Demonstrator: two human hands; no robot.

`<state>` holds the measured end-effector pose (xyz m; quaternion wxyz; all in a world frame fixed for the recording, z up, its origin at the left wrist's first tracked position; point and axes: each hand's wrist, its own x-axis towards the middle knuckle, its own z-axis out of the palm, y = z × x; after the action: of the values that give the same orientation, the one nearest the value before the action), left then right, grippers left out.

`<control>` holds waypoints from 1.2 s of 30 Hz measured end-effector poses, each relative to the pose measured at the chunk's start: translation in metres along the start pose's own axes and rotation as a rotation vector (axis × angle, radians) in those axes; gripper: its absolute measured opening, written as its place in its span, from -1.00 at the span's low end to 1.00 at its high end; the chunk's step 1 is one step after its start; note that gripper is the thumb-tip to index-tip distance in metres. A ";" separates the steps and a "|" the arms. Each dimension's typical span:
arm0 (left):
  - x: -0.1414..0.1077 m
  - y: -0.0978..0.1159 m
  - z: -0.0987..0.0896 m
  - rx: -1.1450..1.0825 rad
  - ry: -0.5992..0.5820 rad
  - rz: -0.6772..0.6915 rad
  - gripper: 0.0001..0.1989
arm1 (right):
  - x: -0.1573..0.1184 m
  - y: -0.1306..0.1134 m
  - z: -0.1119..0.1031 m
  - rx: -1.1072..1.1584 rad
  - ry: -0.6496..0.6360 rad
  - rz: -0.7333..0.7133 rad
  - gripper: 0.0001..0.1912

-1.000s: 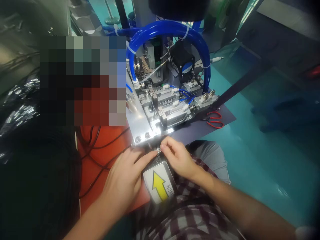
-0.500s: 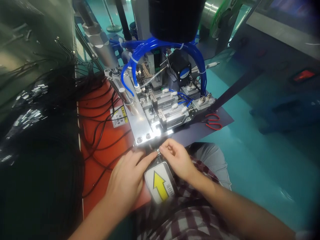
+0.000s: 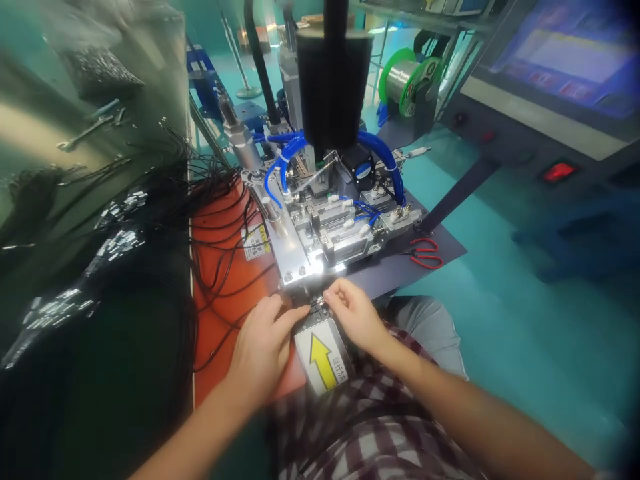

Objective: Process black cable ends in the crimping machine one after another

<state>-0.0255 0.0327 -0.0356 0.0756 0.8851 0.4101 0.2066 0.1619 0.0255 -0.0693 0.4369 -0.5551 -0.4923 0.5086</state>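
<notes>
At the bottom of the frame, a checked shirt [image 3: 370, 433] lies below a white plate [image 3: 320, 357] with a yellow arrow; just above that plate, at lower centre, is a small silver part [image 3: 319, 303], perhaps a connector, though it is too small to be sure; the right hand [image 3: 354, 315] has thumb and forefinger pinched together on its right end; the left hand [image 3: 265, 337] has its thumb stretched to its left side, the other fingers bent and partly hidden, so I cannot tell whether they grip anything.

Left of the hands, black cables [image 3: 220, 283] cross the orange desk [image 3: 207, 380]; at centre stands a metal machine [image 3: 295, 250] with blue tubes [image 3: 387, 160]; red-handled scissors [image 3: 427, 253] lie to its right.

Farther off, a wrench [image 3: 87, 133] rests at upper left; a green-rimmed wire spool [image 3: 403, 80] stands at upper centre-right; a lit screen [image 3: 575, 60] fills the upper right.
</notes>
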 end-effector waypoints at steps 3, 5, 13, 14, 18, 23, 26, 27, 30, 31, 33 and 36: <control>-0.005 -0.003 -0.004 -0.048 -0.014 -0.027 -0.65 | 0.000 0.000 0.000 -0.017 0.006 -0.020 -0.74; -0.011 -0.007 -0.008 -0.095 -0.007 -0.038 -0.66 | 0.001 0.000 0.000 -0.023 0.008 -0.033 -0.74; -0.029 -0.016 -0.020 0.029 0.050 0.038 -0.72 | 0.000 0.002 0.000 -0.054 0.013 -0.036 -0.74; -0.028 -0.017 -0.020 0.058 0.060 0.065 -0.69 | 0.000 0.001 0.000 -0.061 0.018 -0.035 -0.74; -0.026 -0.017 -0.019 0.085 0.058 0.109 -0.68 | -0.002 -0.001 0.000 -0.088 0.034 -0.044 -0.74; -0.029 -0.016 -0.015 0.012 0.072 0.022 -0.70 | -0.001 0.004 -0.003 -0.064 0.021 -0.025 -0.74; -0.032 -0.016 -0.012 0.000 0.091 -0.010 -0.69 | 0.002 0.007 -0.007 -0.043 -0.011 0.007 -0.73; -0.032 -0.016 -0.011 -0.005 0.093 -0.011 -0.68 | 0.002 0.007 -0.007 -0.045 -0.020 0.013 -0.71; -0.032 -0.017 -0.011 -0.023 0.100 -0.013 -0.69 | 0.004 0.006 -0.006 -0.060 -0.046 0.009 -0.68; -0.031 -0.017 -0.011 -0.024 0.104 -0.019 -0.69 | 0.004 0.005 -0.005 -0.061 -0.051 0.005 -0.68; -0.031 -0.017 -0.011 -0.019 0.110 -0.023 -0.70 | 0.004 0.004 -0.002 -0.070 -0.044 -0.019 -0.71; -0.030 -0.016 -0.011 -0.001 0.116 -0.007 -0.69 | 0.004 0.003 0.001 -0.124 -0.009 -0.089 -0.75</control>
<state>-0.0593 0.0199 -0.0397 0.0528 0.8702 0.4169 0.2572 0.1613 0.0286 -0.0729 0.4216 -0.5563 -0.5489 0.4599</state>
